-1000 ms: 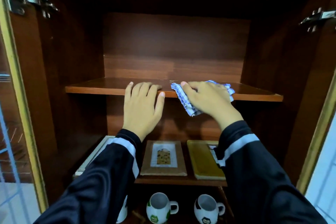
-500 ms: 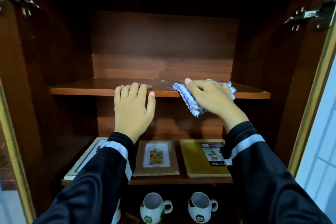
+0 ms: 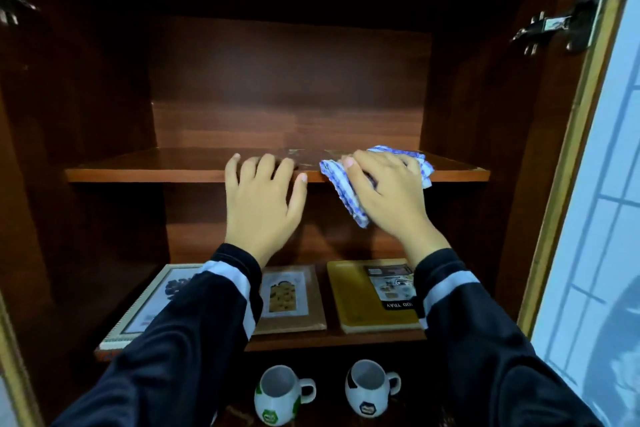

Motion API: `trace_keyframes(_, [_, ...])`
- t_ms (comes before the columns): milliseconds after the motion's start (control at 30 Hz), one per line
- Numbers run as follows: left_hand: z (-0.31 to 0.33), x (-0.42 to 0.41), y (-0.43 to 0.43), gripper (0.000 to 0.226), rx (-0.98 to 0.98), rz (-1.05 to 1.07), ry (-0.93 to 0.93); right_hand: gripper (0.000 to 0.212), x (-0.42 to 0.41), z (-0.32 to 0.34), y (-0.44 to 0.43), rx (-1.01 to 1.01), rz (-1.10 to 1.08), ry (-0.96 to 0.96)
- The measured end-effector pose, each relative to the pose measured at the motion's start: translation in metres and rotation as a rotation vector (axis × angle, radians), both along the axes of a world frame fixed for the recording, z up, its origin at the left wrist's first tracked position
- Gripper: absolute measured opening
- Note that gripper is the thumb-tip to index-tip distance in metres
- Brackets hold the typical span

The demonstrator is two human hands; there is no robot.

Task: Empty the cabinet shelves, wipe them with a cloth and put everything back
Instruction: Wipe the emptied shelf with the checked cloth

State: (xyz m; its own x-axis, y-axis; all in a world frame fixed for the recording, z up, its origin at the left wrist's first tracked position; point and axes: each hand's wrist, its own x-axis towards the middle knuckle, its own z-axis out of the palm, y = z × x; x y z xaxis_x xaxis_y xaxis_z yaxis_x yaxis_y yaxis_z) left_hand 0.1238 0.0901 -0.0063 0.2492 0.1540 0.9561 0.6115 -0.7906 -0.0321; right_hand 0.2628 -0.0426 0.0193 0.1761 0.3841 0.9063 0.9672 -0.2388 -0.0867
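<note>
A bare wooden upper shelf (image 3: 145, 166) spans the open cabinet. My left hand (image 3: 261, 199) rests on its front edge near the middle, fingers straight over the top. My right hand (image 3: 388, 198) holds a blue-and-white checked cloth (image 3: 346, 199) against the shelf's front edge right of centre; part of the cloth hangs below the edge and part bunches on the shelf (image 3: 420, 163). On the middle shelf lie a white-framed picture (image 3: 145, 308), a brown-framed picture (image 3: 289, 298) and a yellow tray (image 3: 360, 302), partly hidden by my sleeves.
Two white mugs (image 3: 280, 395) (image 3: 370, 390) stand on the lowest shelf. The right cabinet door (image 3: 568, 156) is swung open with its hinge (image 3: 550, 28) at the top; pale tiled wall shows beyond it. Dark side panels close in both sides.
The view has shifted right, bringing the right door and wall further in. Both hands stay on the upper shelf's edge; the right hand with the cloth has shifted slightly along it.
</note>
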Motion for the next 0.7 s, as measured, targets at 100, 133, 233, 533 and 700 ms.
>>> trace_keyframes(100, [-0.003,0.002,-0.001,0.037,-0.011,-0.007,-0.01,0.029,0.012,-0.003,-0.003,0.049,-0.119,-0.034])
trace_keyframes(133, [-0.003,0.003,-0.001,0.037,-0.017,-0.004,-0.017,0.027,0.013,-0.002,0.001,0.077,-0.216,-0.024])
trace_keyframes(233, [-0.003,0.005,-0.002,0.035,-0.019,0.006,-0.046,0.031,0.001,0.002,0.017,0.167,-0.427,-0.011])
trace_keyframes(533, [-0.005,0.009,0.002,0.035,0.034,0.01,-0.095,0.031,0.022,-0.011,0.009,0.19,-0.204,-0.26])
trace_keyframes(700, [-0.008,0.01,0.004,0.032,0.049,-0.014,-0.131,0.033,0.052,-0.016,-0.008,0.223,-0.29,-0.294])
